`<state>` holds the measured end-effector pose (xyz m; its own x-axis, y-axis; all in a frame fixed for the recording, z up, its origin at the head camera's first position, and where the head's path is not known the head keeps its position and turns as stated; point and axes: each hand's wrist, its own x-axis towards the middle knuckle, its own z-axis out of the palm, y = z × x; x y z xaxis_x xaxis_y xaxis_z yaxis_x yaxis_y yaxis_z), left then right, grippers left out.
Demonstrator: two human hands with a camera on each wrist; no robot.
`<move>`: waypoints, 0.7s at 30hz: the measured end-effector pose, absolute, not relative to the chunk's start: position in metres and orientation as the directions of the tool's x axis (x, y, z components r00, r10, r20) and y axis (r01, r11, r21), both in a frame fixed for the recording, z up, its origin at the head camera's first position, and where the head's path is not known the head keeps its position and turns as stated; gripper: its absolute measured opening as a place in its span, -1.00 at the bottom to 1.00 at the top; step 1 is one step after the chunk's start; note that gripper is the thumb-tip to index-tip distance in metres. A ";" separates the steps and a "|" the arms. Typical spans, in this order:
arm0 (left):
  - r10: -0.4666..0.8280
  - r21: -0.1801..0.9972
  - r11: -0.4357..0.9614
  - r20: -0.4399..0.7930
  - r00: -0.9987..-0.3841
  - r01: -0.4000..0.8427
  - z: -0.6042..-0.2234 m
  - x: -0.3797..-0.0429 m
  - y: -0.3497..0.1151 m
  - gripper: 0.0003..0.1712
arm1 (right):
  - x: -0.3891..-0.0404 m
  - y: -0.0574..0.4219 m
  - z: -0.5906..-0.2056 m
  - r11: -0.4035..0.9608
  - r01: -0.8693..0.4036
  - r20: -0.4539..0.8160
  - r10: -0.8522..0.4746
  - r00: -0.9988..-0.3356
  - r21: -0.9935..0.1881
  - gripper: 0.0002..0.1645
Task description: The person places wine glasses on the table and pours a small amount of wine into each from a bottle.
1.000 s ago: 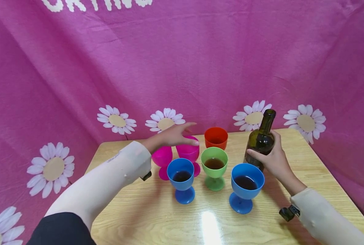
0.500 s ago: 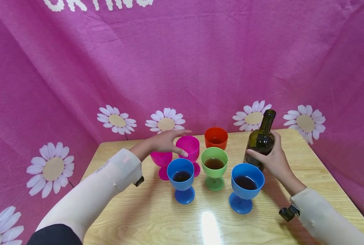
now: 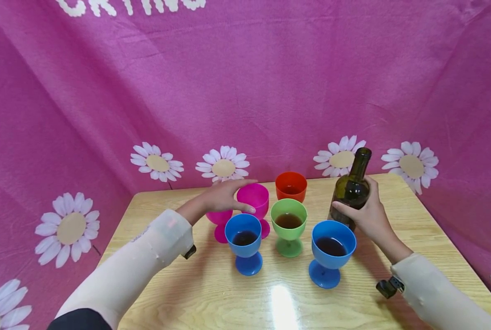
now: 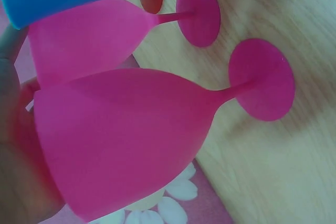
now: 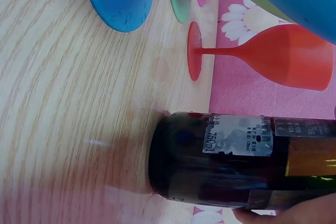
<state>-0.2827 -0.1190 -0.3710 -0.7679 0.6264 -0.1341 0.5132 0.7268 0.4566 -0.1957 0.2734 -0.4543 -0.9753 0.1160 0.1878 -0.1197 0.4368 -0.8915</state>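
My left hand spans the bowl of the right-hand magenta goblet, thumb across its front and a finger along the back of its rim. A second magenta goblet stands under that wrist, partly hidden by the hand in the head view. Standing on the table, the dark green wine bottle is gripped round its body by my right hand. Dark liquid lies in a left blue goblet, a green goblet, a right blue goblet and a red goblet.
All the goblets stand upright on the wooden table, close together. Behind the table hangs a magenta cloth with white daisies. The right blue goblet is just left of my right forearm.
My left hand has come down and left from above the magenta goblets, then slightly right onto the right-hand one's rim. My right hand and the bottle have stayed put.
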 end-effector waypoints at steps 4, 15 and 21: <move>0.608 0.428 0.739 -0.092 -0.788 0.520 -0.377 -0.281 -0.119 0.08 | -0.196 0.274 -0.455 0.435 -0.116 0.184 0.116 -0.976 -0.893 0.31; 0.608 0.415 0.727 -0.019 -0.793 0.547 -0.387 -0.280 -0.118 0.03 | -0.197 0.273 -0.455 0.408 -0.138 0.200 0.112 -0.973 -0.903 0.27; 0.607 0.403 0.729 -0.005 -0.794 0.554 -0.390 -0.280 -0.118 0.03 | -0.197 0.273 -0.457 0.377 -0.154 0.209 0.110 -0.972 -0.913 0.23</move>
